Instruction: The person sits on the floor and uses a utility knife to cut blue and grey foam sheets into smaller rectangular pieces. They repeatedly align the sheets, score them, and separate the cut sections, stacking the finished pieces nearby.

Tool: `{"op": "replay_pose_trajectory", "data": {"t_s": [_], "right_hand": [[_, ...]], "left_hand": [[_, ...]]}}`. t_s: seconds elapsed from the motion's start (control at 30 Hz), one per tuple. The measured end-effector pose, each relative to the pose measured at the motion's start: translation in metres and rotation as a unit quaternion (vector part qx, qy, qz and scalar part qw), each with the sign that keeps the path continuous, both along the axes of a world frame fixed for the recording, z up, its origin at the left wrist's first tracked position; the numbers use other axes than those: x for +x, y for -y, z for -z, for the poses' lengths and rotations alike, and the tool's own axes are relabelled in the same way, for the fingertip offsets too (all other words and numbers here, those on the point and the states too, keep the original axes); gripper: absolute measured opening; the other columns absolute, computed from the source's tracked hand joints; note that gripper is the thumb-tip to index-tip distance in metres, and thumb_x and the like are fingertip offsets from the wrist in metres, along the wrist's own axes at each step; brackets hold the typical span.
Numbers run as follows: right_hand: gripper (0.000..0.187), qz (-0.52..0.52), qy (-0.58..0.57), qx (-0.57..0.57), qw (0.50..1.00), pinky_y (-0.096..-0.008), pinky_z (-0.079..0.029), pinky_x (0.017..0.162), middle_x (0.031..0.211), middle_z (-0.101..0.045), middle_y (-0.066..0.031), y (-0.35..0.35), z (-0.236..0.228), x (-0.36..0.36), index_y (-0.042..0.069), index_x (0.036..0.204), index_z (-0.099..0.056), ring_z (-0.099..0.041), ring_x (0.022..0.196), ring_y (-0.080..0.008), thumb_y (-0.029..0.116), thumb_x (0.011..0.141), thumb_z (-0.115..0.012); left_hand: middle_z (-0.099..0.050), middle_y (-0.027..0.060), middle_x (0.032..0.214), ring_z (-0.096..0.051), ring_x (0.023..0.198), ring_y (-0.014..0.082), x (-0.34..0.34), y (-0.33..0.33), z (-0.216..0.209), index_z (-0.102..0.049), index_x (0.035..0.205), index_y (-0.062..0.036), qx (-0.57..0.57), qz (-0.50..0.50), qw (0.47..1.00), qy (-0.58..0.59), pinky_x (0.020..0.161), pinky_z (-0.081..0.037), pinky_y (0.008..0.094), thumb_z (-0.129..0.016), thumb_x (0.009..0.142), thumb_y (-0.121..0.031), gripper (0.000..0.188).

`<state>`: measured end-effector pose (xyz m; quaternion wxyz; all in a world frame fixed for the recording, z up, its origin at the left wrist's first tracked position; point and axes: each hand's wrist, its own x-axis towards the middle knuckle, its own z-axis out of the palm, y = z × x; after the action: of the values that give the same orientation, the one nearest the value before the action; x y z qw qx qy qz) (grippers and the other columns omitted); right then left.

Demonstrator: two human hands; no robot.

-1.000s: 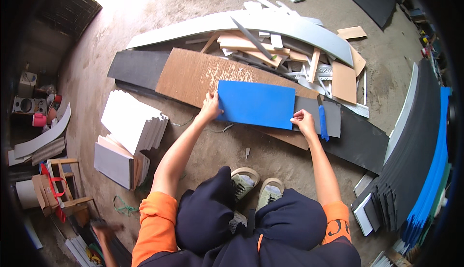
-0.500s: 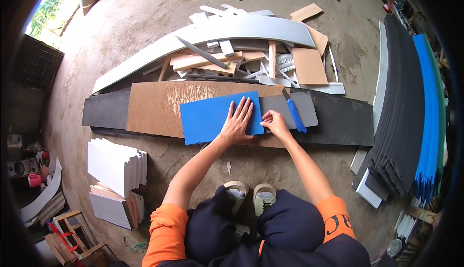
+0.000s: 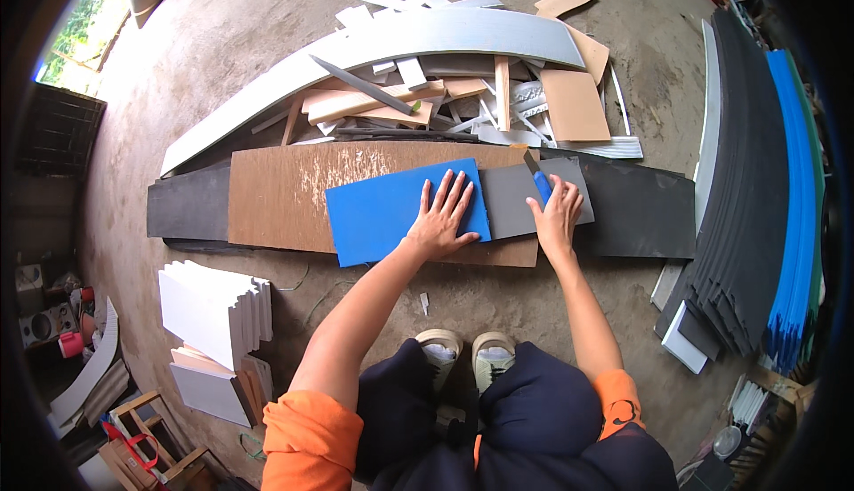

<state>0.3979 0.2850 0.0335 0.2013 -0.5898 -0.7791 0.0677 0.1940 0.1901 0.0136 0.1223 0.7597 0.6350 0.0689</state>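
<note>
Both hands shifted right since half a second ago; blue sheet now shows a grey sheet past its right edge

White panel stack (image 3: 213,306), matte; brown board (image 3: 276,193), scuffed; blue sheet (image 3: 382,213) flat on it, left hand (image 3: 442,220) splayed open on its right end; grey sheet (image 3: 516,199), partly hidden; right hand (image 3: 557,215) closed on blue-handled knife (image 3: 537,180), blade hard to make out

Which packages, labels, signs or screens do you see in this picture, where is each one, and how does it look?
No signs or screens show.
Small pink container: far left edge on the ground, among clutter; too small to tell more.
Grey box-like things: left edge, beside the pink container; details unclear.
No label shows on the blue sheet.
</note>
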Motion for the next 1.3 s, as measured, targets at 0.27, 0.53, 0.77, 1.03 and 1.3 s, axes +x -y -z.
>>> {"op": "replay_pose_trajectory", "data": {"t_s": [0.27, 0.53, 0.77, 1.03, 1.3], "right_hand": [[0.024, -0.083, -0.111, -0.060, 0.989, -0.0376, -0.046, 0.067, 0.084, -0.050, -0.0154, -0.014, 0.014, 0.015, 0.001, 0.107, -0.044, -0.054, 0.073, -0.0277, 0.014, 0.087, -0.046], [0.041, 0.054, -0.478, -0.484, 0.732, -0.0212, -0.031, 0.032, 0.046, -0.032, 0.0036, 0.000, -0.022, -0.016, 0.010, 0.073, -0.040, -0.032, 0.034, -0.0052, 0.047, 0.089, -0.041], [0.033, 0.023, -0.366, -0.464, 0.806, -0.0291, -0.036, 0.031, 0.048, -0.043, -0.0021, 0.011, 0.005, -0.022, 0.001, 0.077, -0.042, -0.046, 0.037, -0.0139, 0.031, 0.091, -0.042], [0.037, -0.093, -0.136, -0.383, 0.909, -0.0509, -0.047, 0.069, 0.090, -0.055, -0.0339, 0.019, -0.005, -0.059, -0.009, 0.115, -0.027, -0.056, 0.083, -0.0451, 0.015, 0.088, -0.036], [0.030, -0.105, 0.088, -0.235, 0.962, -0.0484, -0.048, 0.064, 0.071, -0.061, -0.0223, 0.011, -0.006, -0.078, -0.002, 0.105, -0.041, -0.061, 0.072, -0.0380, 0.023, 0.090, -0.035]], "left_hand": [[-0.003, 0.0069, 0.146, 0.003, 0.134, 0.0262, 0.008, -0.010, 0.000, -0.007, 0.139, -0.0106, -0.050, -0.033, 0.998, 0.006, 0.102, 0.002, 0.0566, -0.049, 0.072, -0.063, 0.095], [-0.004, 0.0057, 0.146, 0.003, 0.134, 0.0242, 0.007, -0.008, 0.004, -0.007, 0.139, -0.0107, -0.054, -0.040, 0.998, -0.007, 0.102, 0.002, 0.0561, -0.049, 0.069, -0.066, 0.098], [-0.004, 0.0051, 0.146, 0.002, 0.135, 0.0224, 0.007, -0.008, 0.005, -0.005, 0.139, -0.0050, -0.038, -0.048, 0.998, 0.005, 0.103, 0.002, 0.0550, -0.049, 0.067, -0.068, 0.104], [0.000, 0.0081, 0.146, 0.006, 0.134, 0.0246, 0.003, -0.010, 0.000, -0.001, 0.138, -0.0042, -0.095, -0.045, 0.994, 0.015, 0.102, 0.004, 0.0558, -0.050, 0.069, -0.066, 0.105], [-0.003, 0.0063, 0.146, 0.003, 0.134, 0.0233, 0.005, -0.011, 0.005, -0.006, 0.139, -0.0061, -0.060, -0.047, 0.996, 0.035, 0.103, 0.003, 0.0555, -0.055, 0.066, -0.064, 0.105]]}}
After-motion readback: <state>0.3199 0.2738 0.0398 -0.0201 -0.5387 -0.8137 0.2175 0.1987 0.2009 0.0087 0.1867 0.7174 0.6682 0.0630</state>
